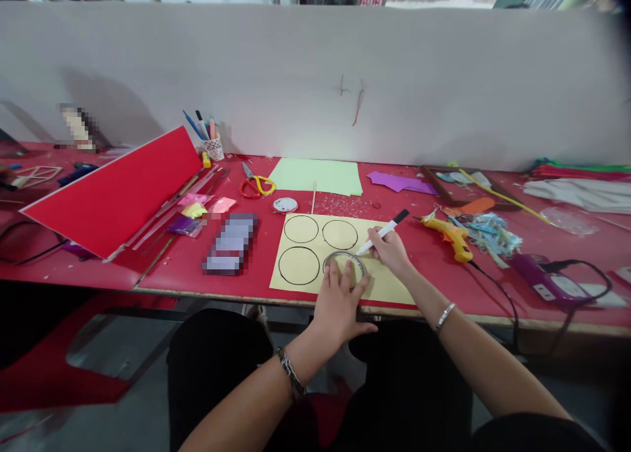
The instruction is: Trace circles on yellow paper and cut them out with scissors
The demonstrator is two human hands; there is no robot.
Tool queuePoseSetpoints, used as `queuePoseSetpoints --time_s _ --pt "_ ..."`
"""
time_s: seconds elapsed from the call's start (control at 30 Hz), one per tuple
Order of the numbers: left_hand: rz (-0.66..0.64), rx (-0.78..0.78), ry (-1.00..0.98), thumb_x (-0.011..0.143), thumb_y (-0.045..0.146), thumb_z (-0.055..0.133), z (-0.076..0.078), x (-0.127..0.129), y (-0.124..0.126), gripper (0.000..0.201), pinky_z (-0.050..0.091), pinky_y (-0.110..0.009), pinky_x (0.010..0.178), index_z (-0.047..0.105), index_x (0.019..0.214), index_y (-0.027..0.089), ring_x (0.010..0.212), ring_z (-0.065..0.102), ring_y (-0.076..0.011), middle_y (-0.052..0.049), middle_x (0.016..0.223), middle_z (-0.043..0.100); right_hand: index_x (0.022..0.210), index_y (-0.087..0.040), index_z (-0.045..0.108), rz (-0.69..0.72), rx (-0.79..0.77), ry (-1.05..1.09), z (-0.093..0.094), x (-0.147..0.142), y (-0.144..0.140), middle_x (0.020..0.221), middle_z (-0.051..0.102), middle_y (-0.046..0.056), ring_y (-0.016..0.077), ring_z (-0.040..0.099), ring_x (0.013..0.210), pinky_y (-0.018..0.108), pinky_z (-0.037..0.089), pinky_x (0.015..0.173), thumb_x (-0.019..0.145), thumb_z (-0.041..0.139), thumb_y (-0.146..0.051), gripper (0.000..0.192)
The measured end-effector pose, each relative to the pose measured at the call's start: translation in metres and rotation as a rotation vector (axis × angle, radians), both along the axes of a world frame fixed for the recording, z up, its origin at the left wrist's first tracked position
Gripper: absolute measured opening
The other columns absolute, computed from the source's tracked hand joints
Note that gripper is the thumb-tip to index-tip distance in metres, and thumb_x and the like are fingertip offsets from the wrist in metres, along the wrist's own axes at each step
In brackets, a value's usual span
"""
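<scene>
My right hand (388, 248) pinches a white marker with a black end (387, 228), its tip down at the rim of a round, ring-edged thing (359, 257). My left hand (341, 301) lies over that round thing with its fingers spread, pressing it on the yellow paper (308, 286). The hand covers much of it, so I cannot tell whether it is a lid or a tape roll. Three black outlined circles show on the paper, two along the top and one at the lower left. The round thing sits at the lower right of them.
Left of the paper lies a blurred phone-like thing (231, 243); scissors (256, 184) and pale green sheets (318, 176) lie behind. A yellow glue gun (447, 234) with a cord is on the right. A large red board (128, 189) leans at the left.
</scene>
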State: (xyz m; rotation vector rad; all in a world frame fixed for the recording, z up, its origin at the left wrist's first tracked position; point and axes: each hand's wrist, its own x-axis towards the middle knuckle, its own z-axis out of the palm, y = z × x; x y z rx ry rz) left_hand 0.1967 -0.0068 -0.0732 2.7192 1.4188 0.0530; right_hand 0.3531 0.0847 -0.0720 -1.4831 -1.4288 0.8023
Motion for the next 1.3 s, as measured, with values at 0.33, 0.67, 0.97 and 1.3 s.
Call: queuePoseSetpoints --time_s 0.33,0.67,0.97,1.3 --pt "-0.013 0.030 0.018 0.063 0.077 0.043 -0.009 0.000 0.002 0.097 0.018 -0.054 0.103 0.018 0.142 0.026 0.132 0.013 -0.0454 -0.013 0.149 0.019 0.051 -0.022 0.042 -0.110 0.016 -0.011 -0.006 0.010 -0.040 0.035 0.041 -0.005 0.0094 0.035 0.030 0.021 0.026 0.032 0.079 0.046 -0.047 0.038" --pt "-0.029 -0.014 -0.007 0.061 0.082 0.037 -0.002 -0.004 0.002 0.103 0.018 -0.053 0.103 0.014 0.143 0.024 0.132 0.011 -0.0446 -0.013 0.149 0.017 0.050 -0.021 0.042 -0.121 0.028 0.002 -0.003 0.007 -0.044 0.034 0.040 -0.005 0.0092 0.035 0.029 0.021 0.026 0.031 0.079 0.046 -0.043 0.037" --pt "-0.060 -0.025 -0.013 0.061 0.082 0.035 0.002 -0.008 0.002 0.102 0.015 -0.052 0.105 0.024 0.141 0.020 0.133 0.011 -0.0435 -0.013 0.149 0.019 0.053 -0.021 0.044 -0.088 0.133 0.075 -0.001 0.013 -0.041 0.036 0.042 -0.004 0.0098 0.036 0.029 0.022 0.027 0.031 0.079 0.046 -0.052 0.041" --pt "-0.108 -0.014 0.083 0.066 0.075 0.041 0.013 -0.010 0.003 0.094 0.015 -0.051 0.106 0.035 0.136 0.012 0.131 0.023 -0.0387 -0.017 0.142 0.033 0.085 -0.020 0.056 0.775 0.330 -0.093 0.066 -0.148 0.028 0.087 0.064 0.002 0.0166 0.057 0.081 0.029 0.046 0.074 0.084 0.054 -0.021 0.003"
